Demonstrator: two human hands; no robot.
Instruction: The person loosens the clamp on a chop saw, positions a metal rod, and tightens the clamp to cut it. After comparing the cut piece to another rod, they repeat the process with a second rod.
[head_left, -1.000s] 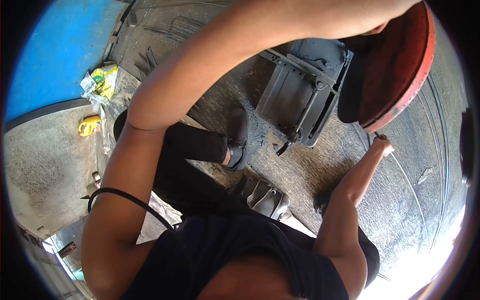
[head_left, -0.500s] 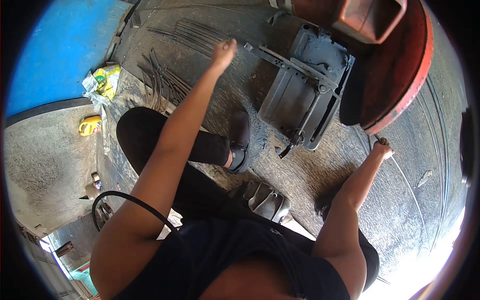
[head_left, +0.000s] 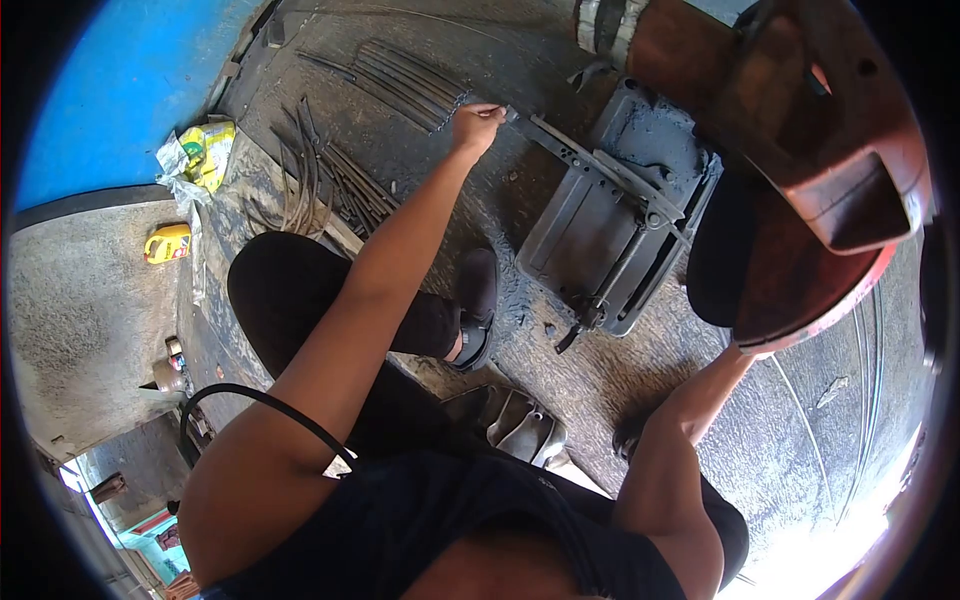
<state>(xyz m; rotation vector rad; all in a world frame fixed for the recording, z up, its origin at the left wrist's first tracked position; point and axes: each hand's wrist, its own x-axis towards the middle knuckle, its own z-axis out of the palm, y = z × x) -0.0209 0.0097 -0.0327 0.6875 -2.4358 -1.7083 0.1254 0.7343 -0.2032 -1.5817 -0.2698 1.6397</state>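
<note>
A chop saw stands on the floor, with a grey base [head_left: 570, 225], a clamp screw [head_left: 625, 260] and a red blade guard [head_left: 830, 300]. My left hand [head_left: 478, 130] is closed in a pinch by the tip of the flat metal bar [head_left: 560, 145] reaching out from the saw; what lies between its fingers cannot be made out. Mostly hidden behind the guard's lower edge is my right hand [head_left: 752, 352]. A thin metal rod [head_left: 803, 415] runs from it across the floor to the lower right. Its fingers do not show.
Several dark rods [head_left: 395, 85] lie side by side beyond my left hand. Bent offcuts [head_left: 345, 185] are piled near my left knee. A yellow bottle [head_left: 168, 243] and a crumpled yellow bag [head_left: 208, 155] are at left. Long thin rods [head_left: 868, 400] lie along the right.
My left hand has moved right to the flat bar's tip. The saw's red guard and handle appear lower in view and cover more of my right hand, which showed gripping the rod before.
</note>
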